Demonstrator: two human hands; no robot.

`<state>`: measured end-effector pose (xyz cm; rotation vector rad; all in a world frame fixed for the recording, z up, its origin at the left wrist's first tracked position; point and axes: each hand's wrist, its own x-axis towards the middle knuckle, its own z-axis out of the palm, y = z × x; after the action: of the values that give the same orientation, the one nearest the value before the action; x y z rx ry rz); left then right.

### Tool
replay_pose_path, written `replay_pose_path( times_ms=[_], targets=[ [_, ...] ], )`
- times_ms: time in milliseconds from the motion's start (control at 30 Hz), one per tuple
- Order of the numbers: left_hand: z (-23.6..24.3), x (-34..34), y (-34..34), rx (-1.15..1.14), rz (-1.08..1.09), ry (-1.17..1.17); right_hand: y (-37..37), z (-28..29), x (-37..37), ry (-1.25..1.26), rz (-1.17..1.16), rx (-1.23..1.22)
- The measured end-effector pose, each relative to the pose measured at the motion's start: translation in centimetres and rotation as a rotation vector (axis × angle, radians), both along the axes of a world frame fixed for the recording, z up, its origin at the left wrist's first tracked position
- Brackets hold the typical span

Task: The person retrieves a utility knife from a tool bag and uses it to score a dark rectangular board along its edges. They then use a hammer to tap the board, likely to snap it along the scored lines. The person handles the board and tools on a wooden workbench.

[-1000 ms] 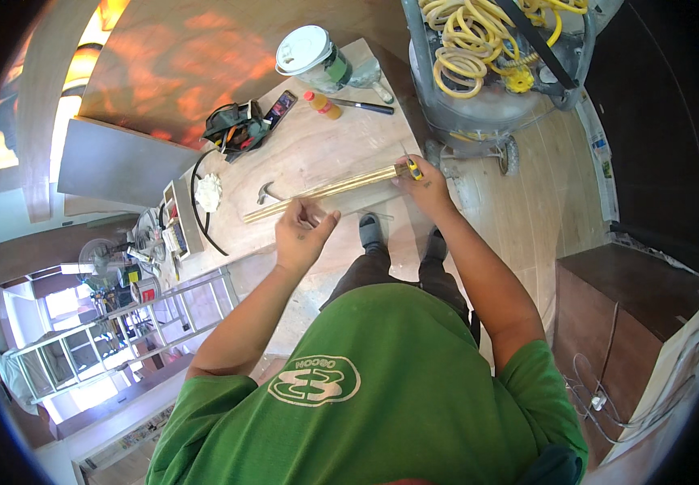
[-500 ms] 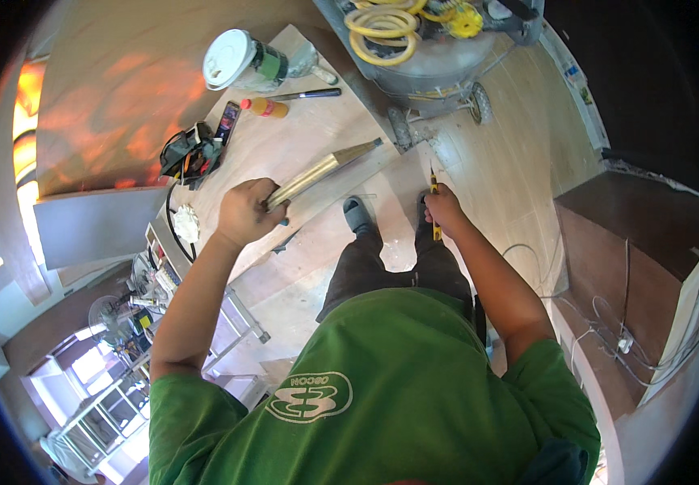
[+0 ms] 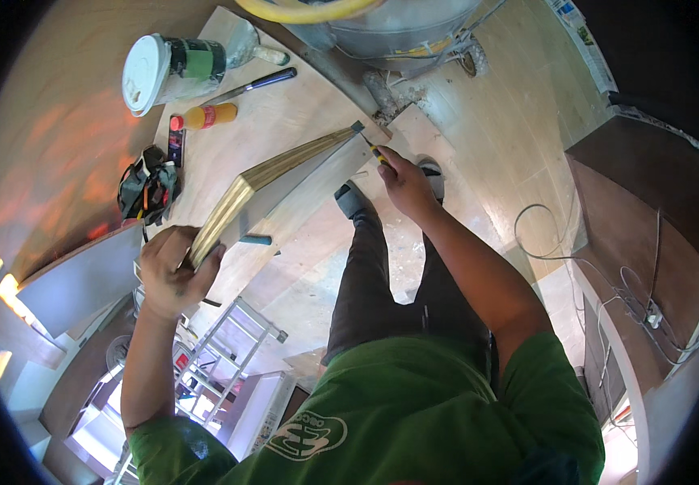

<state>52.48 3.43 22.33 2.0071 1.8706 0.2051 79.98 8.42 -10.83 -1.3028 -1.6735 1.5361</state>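
My left hand (image 3: 176,271) grips the near end of a slim panel (image 3: 281,182) with a gold-coloured edge and a pale grey face. The panel is tilted up over the wooden worktop (image 3: 285,113), its edge turned upward. In my right hand (image 3: 406,187) is a slim yellow-and-black utility knife (image 3: 378,153), closed in the fingers. Its thin tip is at the panel's far end, beside a small dark piece (image 3: 357,127); whether it touches cannot be made out. A blue-green object (image 3: 256,239) shows beneath the panel near my left hand.
On the worktop are a white-lidded bucket (image 3: 146,74), a putty knife (image 3: 244,47), a blue-handled tool (image 3: 265,80), an orange drink bottle (image 3: 208,116) and a dark tool pouch (image 3: 149,184). A wheeled grey machine (image 3: 398,36) stands beyond. Cables (image 3: 543,242) lie right; a ladder (image 3: 240,335) stands left.
The knife has come up from beside my leg to the panel's far end. My left hand has moved left and nearer, and the panel now shows its grey face. The view has shifted.
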Motion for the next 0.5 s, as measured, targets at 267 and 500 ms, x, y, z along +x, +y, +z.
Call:
replay_pose_path(
  times_ms=[267,500],
  targets=[
    [-1.0,-0.4,1.7,-0.038,-0.021,-0.009,0.4,-3.2,-0.7,-0.019,-0.035,0.003],
    [-0.6,-0.7,1.0,-0.015,0.003,0.049,0.8,-3.1,-1.1,0.033,-0.03,0.004]
  ],
)
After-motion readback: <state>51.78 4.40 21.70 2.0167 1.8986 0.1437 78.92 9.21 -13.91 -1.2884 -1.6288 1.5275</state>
